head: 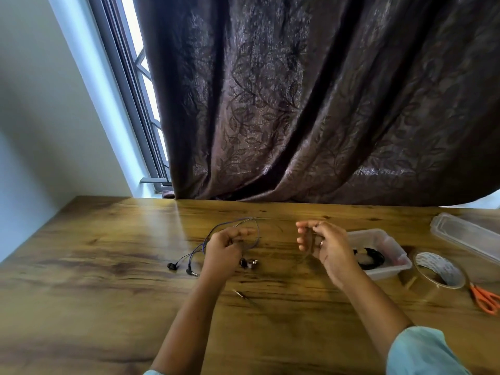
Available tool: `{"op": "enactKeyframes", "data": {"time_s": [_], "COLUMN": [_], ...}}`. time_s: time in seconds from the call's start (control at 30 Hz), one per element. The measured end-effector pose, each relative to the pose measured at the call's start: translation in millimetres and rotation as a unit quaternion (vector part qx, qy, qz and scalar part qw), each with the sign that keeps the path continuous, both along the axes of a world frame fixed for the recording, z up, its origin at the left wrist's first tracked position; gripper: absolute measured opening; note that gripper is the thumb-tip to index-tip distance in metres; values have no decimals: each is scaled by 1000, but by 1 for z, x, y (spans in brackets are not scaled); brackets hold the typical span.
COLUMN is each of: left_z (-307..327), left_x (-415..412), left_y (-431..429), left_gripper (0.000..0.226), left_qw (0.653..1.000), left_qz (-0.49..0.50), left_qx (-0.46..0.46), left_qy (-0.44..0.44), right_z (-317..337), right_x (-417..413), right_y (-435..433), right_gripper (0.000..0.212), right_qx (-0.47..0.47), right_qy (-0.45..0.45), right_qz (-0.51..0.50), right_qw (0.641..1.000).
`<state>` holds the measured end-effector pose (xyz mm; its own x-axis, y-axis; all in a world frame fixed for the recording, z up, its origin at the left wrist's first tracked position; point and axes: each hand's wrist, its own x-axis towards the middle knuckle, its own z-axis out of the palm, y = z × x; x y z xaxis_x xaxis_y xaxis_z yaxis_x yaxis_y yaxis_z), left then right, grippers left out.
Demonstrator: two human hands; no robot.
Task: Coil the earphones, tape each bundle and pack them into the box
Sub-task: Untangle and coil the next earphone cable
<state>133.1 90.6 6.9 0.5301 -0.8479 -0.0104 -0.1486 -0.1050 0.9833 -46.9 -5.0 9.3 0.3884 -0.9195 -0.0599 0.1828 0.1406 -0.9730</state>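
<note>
Head view showed left hand (227, 249) and right hand (323, 243) pinching a cord (273, 218) whose slack could snag blue earphones (209, 234).

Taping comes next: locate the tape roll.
Head view, right side: the tape roll lies on the table between the plastic box and the orange scissors.

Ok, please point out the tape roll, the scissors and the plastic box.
tape roll (427, 287), head view, on its near side.
scissors (478, 292), head view, on an orange handle.
plastic box (387, 272), head view, on its front wall.
</note>
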Motion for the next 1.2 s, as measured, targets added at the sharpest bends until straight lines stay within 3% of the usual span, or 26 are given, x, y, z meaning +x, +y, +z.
{"op": "enactKeyframes", "data": {"time_s": [0.07,0.13,0.2,0.3,0.37,0.57,0.73,0.9,1.0,1.13,1.2], "left_z": [2,9,18,39,47,39,31,24,23,26,30], "left_x": [5,7,4,-7,-7,6,10,18,25,31,32], "left_y": [1,2,2,10,16,24,23,21,22,25,27], "left_gripper": [57,61,54,41,40,35,42,22,6,12,2], "left_qw": [994,983,977,975,978,966,980,979,982,992,987], "left_qz": [-38,-91,-158,-199,-201,-214,-190,-199,-168,-94,-90], "left_qx": [22,32,21,-13,-43,-75,-54,2,6,-59,-82], "left_qy": [-96,-155,-145,-96,-33,125,24,-34,-91,52,109], "right_z": [-8,-6,0,14,17,27,37,47,42,32,30], "right_x": [2,9,20,38,43,43,37,36,33,24,20], "right_y": [-2,1,6,11,9,8,3,-5,-7,-10,-10], "right_gripper": [31,19,17,37,45,16,29,34,36,36,36], "right_qx": [-79,-186,-248,-251,-274,-178,-102,-28,-10,-48,-99], "right_qy": [193,302,280,200,205,141,22,-84,-87,-6,71], "right_qz": [-4,-5,22,93,107,221,117,40,29,65,94], "right_qw": [978,935,927,942,934,948,988,995,996,997,988]}}
